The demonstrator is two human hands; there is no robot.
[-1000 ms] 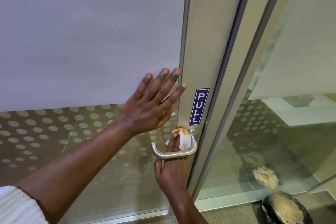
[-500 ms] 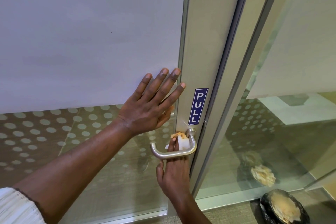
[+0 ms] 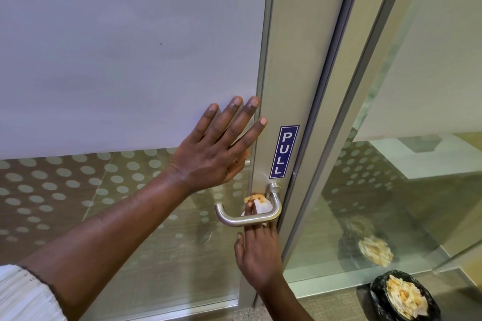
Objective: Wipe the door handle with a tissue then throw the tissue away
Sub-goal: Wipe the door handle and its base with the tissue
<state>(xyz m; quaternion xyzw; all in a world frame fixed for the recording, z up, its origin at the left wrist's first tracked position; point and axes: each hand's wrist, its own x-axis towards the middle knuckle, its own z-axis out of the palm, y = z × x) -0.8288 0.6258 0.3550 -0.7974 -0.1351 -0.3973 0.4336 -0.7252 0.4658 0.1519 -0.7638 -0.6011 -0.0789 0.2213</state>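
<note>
A brushed-metal lever door handle (image 3: 234, 220) sticks out from the aluminium door frame (image 3: 292, 73) below a blue PULL sign (image 3: 284, 151). Behind the lever, near its bend, my right hand (image 3: 257, 258) reaches up from below and pinches a white tissue (image 3: 262, 205) stained orange at its top. My left hand (image 3: 221, 151) lies flat with fingers spread on the frosted glass door panel, just left of the frame and above the handle.
A black-lined bin (image 3: 404, 297) holding crumpled stained tissues stands on the floor at the lower right. Its reflection shows in the fixed glass panel (image 3: 417, 190) right of the door. The lower door glass has a dotted pattern.
The tissue and my right fingers have shifted slightly along the back of the lever near its bend. My left hand stays pressed on the glass.
</note>
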